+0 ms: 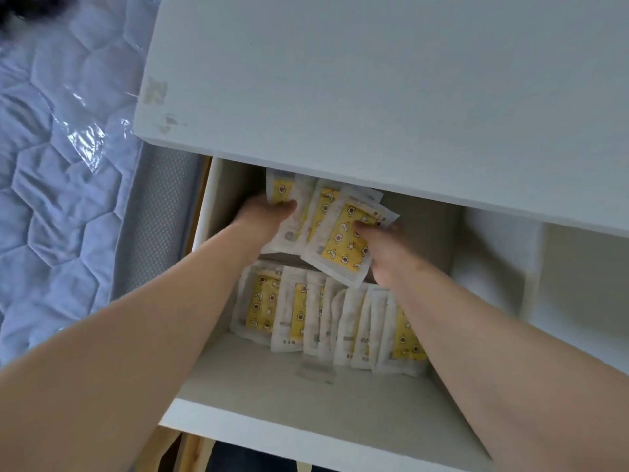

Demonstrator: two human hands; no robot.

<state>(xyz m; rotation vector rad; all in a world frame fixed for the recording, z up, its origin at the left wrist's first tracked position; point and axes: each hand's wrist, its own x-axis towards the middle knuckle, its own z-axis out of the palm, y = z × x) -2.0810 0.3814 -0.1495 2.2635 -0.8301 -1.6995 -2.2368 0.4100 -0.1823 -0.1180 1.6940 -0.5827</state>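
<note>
Both arms reach into the far part of a white shelf [272, 379], where the hands hold a loose fan of flat white packets [342, 241] printed with yellow panels of stars and moons. The left hand [267, 214] grips the fan's left side, its fingers [287, 207] clamped over the packet edges. The right hand [379, 248] holds the right side, its fingers pinched on the front packet, which tilts to the right. The fan is lifted above and just behind a row of matching packets [326, 318], which stand on edge across the shelf floor and lean against one another. The blur hides how far the held fan is from the shelf's back wall. Above the opening lies the cabinet top [374, 97], and at far left a quilted mattress [61, 206] in clear plastic wrap.
</note>
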